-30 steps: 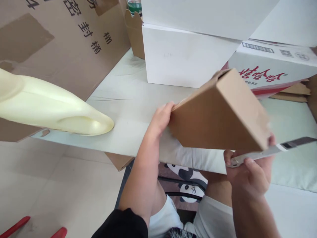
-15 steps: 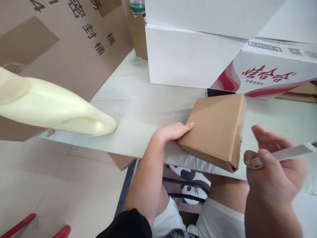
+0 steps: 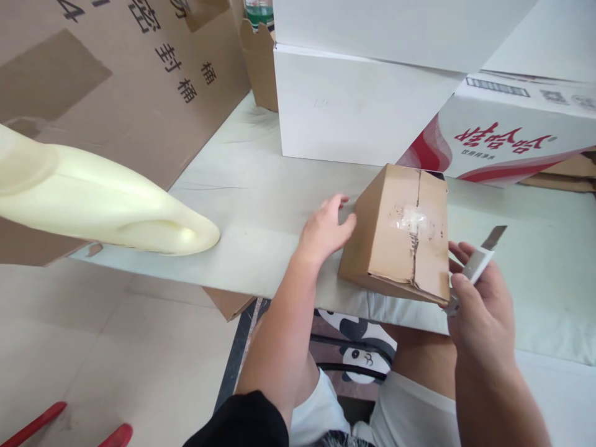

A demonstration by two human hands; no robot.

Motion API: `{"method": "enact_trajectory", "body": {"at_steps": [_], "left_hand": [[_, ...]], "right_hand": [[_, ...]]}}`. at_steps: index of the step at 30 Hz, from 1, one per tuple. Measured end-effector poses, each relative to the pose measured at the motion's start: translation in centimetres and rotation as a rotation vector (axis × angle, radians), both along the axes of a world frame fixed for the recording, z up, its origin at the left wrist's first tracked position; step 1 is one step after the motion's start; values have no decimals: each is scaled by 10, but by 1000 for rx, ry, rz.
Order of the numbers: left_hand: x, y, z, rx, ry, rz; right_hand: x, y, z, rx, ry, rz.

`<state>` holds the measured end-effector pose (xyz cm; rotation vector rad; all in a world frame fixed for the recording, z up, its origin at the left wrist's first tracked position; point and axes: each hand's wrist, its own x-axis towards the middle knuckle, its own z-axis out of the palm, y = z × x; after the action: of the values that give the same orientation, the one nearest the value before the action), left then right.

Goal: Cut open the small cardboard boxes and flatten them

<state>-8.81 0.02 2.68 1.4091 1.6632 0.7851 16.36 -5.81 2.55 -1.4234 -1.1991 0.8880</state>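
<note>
A small brown cardboard box (image 3: pixel 410 233) stands on the covered table, its taped seam facing up toward me. The seam runs down the middle, with clear tape and torn, scuffed board along it. My left hand (image 3: pixel 328 226) is beside the box's left face, fingers apart and curved, holding nothing. In my right hand (image 3: pixel 484 298), at the box's right side, is a white utility knife (image 3: pixel 477 264) with its blade out, pointing up and away to the right. Some of the right fingers are hidden behind the box and knife.
White boxes (image 3: pixel 335 105) and a red-and-white printed carton (image 3: pixel 516 136) line the back of the table (image 3: pixel 242 211). A pale yellow, smooth curved object (image 3: pixel 107 192) juts in from the left, before a large brown carton (image 3: pixel 116 118). Part of a dark flat object shows behind the small box.
The box has been tipped so its taped seam side now faces up. My left hand has let go of it. My right hand with the knife has moved left to the box.
</note>
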Motion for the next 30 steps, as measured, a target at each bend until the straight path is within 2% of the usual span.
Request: {"method": "enact_trajectory", "body": {"at_steps": [2, 4, 6, 9, 13, 15, 17, 19, 22, 27, 30], "left_hand": [[0, -6, 4, 328, -163, 36], [2, -11, 6, 560, -268, -11], [6, -13, 5, 719, -269, -56], [15, -12, 4, 859, -226, -69], [26, -7, 1, 877, -204, -185], [29, -5, -2, 842, -189, -247], [30, -3, -5, 789, -173, -255], [30, -3, -7, 743, -154, -237], [33, -7, -4, 715, -128, -215], [52, -18, 9, 809, -38, -211], [62, -19, 14, 808, 10, -266]], "right_hand": [[-1, 2, 2, 35, 146, -28], [-4, 4, 6, 111, 250, -46], [-7, 4, 12, 174, 264, -62], [-13, 1, 21, 145, 248, -96], [-11, -3, 26, 44, 281, -64], [-5, -4, 27, 84, 334, -18], [-2, -3, 31, 188, 372, -18], [-2, -1, 36, 246, 367, -93], [-7, 5, 46, 253, 306, -179], [-17, 17, 57, 410, 187, 85], [-25, 23, 58, 318, 149, 99]]}}
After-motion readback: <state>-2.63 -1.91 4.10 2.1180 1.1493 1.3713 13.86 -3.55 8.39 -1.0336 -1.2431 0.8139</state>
